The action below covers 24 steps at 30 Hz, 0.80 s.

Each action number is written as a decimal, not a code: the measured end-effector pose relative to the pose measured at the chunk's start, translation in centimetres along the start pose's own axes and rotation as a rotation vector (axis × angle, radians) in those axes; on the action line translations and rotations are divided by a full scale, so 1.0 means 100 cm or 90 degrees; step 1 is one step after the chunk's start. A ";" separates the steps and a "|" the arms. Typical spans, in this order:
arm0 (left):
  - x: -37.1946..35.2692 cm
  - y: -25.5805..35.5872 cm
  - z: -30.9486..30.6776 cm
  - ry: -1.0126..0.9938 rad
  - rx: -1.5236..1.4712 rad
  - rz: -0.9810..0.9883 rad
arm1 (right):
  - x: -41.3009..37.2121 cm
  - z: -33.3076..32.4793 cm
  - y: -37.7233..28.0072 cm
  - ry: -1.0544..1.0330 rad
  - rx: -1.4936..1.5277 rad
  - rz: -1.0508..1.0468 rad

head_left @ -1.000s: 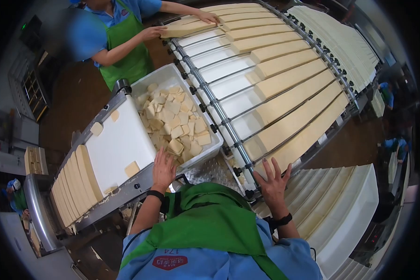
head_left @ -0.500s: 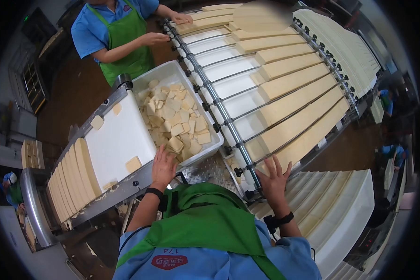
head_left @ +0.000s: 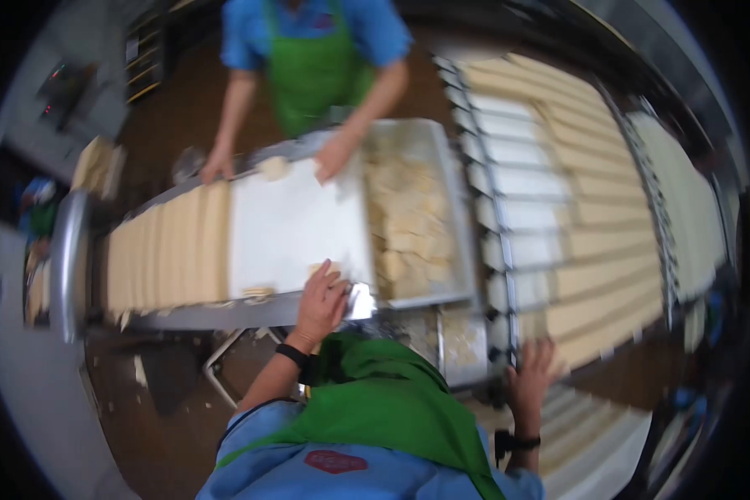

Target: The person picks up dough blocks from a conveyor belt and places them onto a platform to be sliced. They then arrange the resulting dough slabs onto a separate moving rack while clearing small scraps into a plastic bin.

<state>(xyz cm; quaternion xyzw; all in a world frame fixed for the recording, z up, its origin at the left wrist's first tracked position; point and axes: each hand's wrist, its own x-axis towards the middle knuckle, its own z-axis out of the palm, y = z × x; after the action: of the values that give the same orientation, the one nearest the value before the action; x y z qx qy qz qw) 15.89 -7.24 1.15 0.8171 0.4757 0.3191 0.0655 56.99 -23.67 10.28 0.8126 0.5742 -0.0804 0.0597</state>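
My left hand (head_left: 319,304) lies over the near edge of a white belt (head_left: 296,225), fingers stretched forward. A small pale dough piece (head_left: 328,268) shows just past its fingertips; whether they touch is blurred. My right hand (head_left: 535,375), fingers spread and holding nothing, is at the near end of a metal rail (head_left: 502,250) beside a wide conveyor. Long flat dough strips (head_left: 608,242) lie on that conveyor in rows. Between the two belts stands a white bin (head_left: 462,242) holding many cut dough pieces (head_left: 408,221).
Across the belt, a co-worker in a green apron (head_left: 317,75) has one hand (head_left: 335,157) over the belt and another (head_left: 217,163) at its far edge. Stacked dough strips (head_left: 167,246) fill the belt's left part. A curved metal guard (head_left: 73,267) stands at far left.
My view has swung left. My left hand has shifted onto the belt's near edge by a dough piece. The co-worker has moved from the wide conveyor to the white belt.
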 end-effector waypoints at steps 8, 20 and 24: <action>-0.108 -0.104 -0.040 0.462 0.126 -0.773 | 0.097 -0.032 -0.208 0.112 0.208 -0.424; -0.114 -0.197 -0.105 0.382 0.069 -0.922 | 0.158 0.032 -0.646 -0.036 0.356 -0.962; -0.103 -0.193 -0.107 0.333 0.149 -0.903 | 0.181 0.062 -0.728 0.027 0.170 -0.850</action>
<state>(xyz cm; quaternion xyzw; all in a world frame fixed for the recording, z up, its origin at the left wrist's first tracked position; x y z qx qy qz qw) -8.11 -7.38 -3.08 0.2153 0.9172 0.3310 0.0528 -6.09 16.18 0.30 0.2857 0.9388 -0.1542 -0.1152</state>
